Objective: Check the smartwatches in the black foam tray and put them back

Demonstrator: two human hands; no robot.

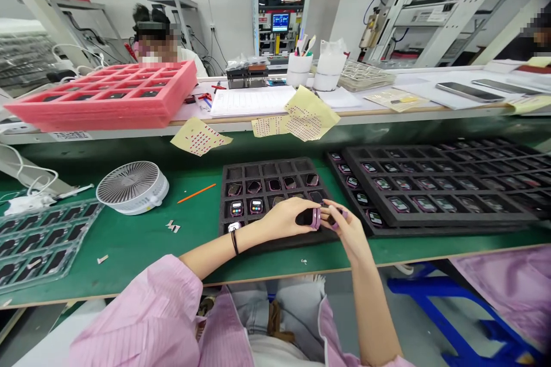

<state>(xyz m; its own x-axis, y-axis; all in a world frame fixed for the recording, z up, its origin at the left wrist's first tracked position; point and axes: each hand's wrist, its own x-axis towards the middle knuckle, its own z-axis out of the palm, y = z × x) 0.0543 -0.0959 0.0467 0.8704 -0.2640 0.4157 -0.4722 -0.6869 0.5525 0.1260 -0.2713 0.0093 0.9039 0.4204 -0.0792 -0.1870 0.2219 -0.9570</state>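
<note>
Over the front right of a black foam tray point(233, 173), my left hand point(282, 219) is closed around a smartwatch case point(306, 217) with a dark screen and a purple-pink frame. My right hand point(350, 235) is close beside it, fingers bent around another small dark piece with a purple edge point(332, 219); its kind is hard to make out. The two pieces are side by side, and I cannot tell whether they touch. Several watch cases sit in the tray's pockets, and a few, such as one lit watch point(236, 207), show coloured icons. My hands hide part of the tray.
More black foam trays point(413, 219) of watches are stacked at right. A white fan point(132, 186), an orange stick point(197, 193) and a clear blister tray point(81, 229) lie left. A shelf behind bears a pink foam tray point(172, 89). A person point(161, 40) sits beyond.
</note>
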